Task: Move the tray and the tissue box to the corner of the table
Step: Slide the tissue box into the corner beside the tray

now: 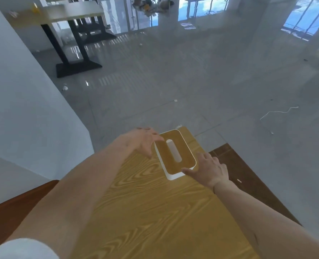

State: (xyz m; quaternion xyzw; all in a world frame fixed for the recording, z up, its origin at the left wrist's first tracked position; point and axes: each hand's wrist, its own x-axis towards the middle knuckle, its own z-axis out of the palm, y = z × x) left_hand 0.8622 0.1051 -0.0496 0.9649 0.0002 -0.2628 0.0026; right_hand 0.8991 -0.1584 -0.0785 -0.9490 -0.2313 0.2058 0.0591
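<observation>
Your left hand (pixel 139 142) and right hand (pixel 209 170) flank the tissue box (pixel 174 154) near the table (pixel 145 212) corner, fingers spread, not gripping; it looks light and rigid, so clamp its short ends.

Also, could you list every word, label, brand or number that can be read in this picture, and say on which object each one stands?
None: no readable text shows anywhere in this view.
Tissue box: wooden top and white sides, plain, no label visible.
Table: only wood grain.
Yellow object on the far table: too small and blurred to tell whether it carries print.
</observation>
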